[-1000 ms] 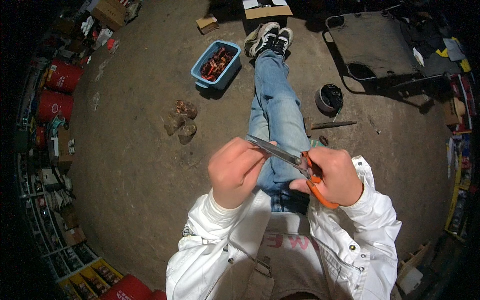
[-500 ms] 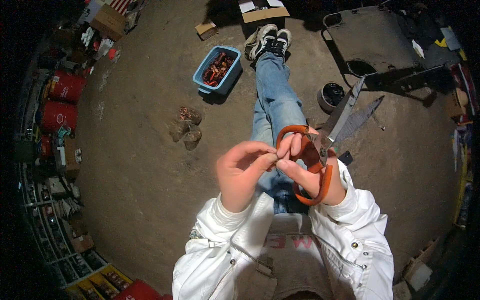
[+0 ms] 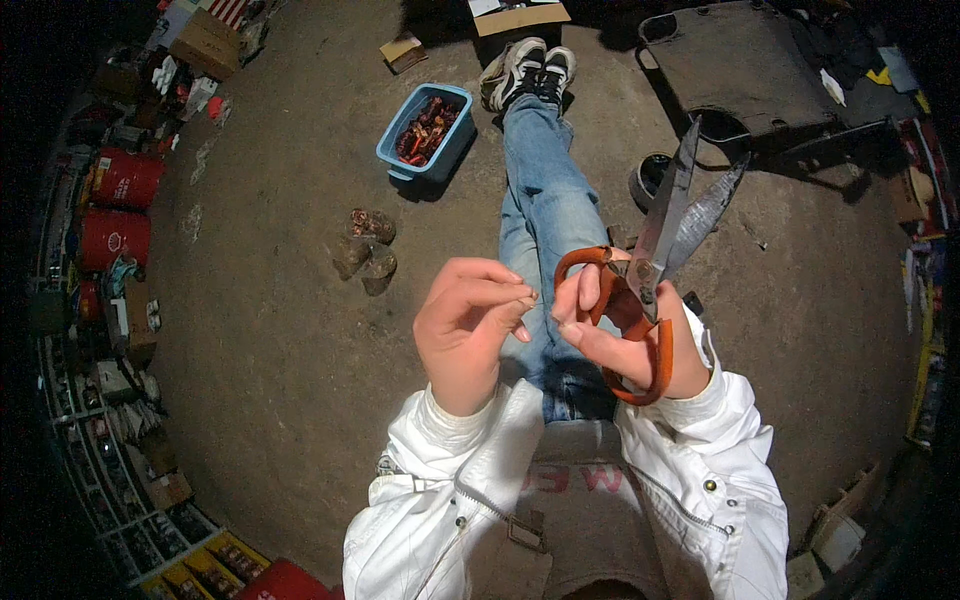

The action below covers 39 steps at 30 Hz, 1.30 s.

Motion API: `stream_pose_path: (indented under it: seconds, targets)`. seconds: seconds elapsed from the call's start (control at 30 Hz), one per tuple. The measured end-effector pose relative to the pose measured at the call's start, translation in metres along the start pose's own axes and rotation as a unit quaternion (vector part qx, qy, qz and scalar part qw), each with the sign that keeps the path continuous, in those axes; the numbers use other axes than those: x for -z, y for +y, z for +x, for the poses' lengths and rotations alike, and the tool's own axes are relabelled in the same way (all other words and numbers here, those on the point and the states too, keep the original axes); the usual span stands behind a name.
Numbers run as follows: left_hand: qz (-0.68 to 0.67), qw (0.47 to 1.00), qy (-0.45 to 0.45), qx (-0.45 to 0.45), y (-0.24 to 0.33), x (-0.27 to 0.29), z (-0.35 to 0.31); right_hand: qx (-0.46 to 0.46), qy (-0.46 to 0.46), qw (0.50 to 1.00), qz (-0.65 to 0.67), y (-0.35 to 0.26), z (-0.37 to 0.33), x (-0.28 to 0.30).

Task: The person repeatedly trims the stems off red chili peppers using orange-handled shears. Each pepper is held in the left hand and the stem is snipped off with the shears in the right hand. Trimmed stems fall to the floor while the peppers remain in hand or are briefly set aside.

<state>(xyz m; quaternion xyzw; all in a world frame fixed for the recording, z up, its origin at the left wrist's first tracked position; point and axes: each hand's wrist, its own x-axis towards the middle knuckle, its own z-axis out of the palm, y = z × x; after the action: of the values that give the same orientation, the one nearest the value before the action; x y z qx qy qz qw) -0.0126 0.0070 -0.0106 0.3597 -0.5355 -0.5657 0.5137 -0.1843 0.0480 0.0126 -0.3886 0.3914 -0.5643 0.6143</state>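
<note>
Large scissors (image 3: pixel 664 240) with orange-wrapped handles hang on my right hand (image 3: pixel 620 335), the fingers curled around the handle loops. Their two blades stand apart and point up and away to the right. The thumb and fingertips of that hand are bent toward each other. Left of it, apart by a small gap, my left hand (image 3: pixel 465 330) is closed in a pinch. A tiny speck shows at its fingertips, too small to name. Both hands are above my outstretched legs in blue jeans (image 3: pixel 545 180).
A blue plastic tub (image 3: pixel 470 110) of reddish-brown scraps stands beyond my hands. Several clear bags or jars (image 3: pixel 372 226) of scraps sit nearer. A dark bucket (image 3: pixel 640 190) and folding chair (image 3: pixel 735 70) are at right, a cardboard box (image 3: pixel 520 20) by my feet, red drums (image 3: pixel 115 238) at left.
My hands, which met at the fingertips, have come apart, the left one moving left. The scissors stay in my right hand. The whole view has shifted slightly.
</note>
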Motion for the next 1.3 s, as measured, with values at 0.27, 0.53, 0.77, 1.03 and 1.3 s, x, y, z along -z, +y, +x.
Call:
stream_pose_path:
  seconds: [0.27, 0.53, 0.77, 1.03, 1.3]
  targets:
    - [-0.066, 0.998, 0.0, -0.004, -0.008, -0.003, 0.002, -0.05, -0.043, 0.997, 0.026, -0.009, 0.002, 0.003]
    - [-0.102, 0.993, -0.018, 0.059, -0.016, 0.001, 0.005, -0.061, -0.038, 0.996, 0.044, -0.001, 0.003, 0.003]
    - [-0.089, 0.995, 0.01, 0.044, -0.017, -0.002, 0.005, -0.128, -0.04, 0.991, 0.026, -0.006, 0.002, 0.008]
    - [-0.021, 0.996, 0.086, -0.013, -0.009, 0.007, 0.01, -0.144, -0.014, 0.989, -0.004, -0.008, -0.001, 0.014]
    - [0.181, 0.97, 0.065, -0.146, -0.003, -0.001, -0.002, -0.007, 0.015, 0.999, -0.033, -0.006, 0.003, 0.012]
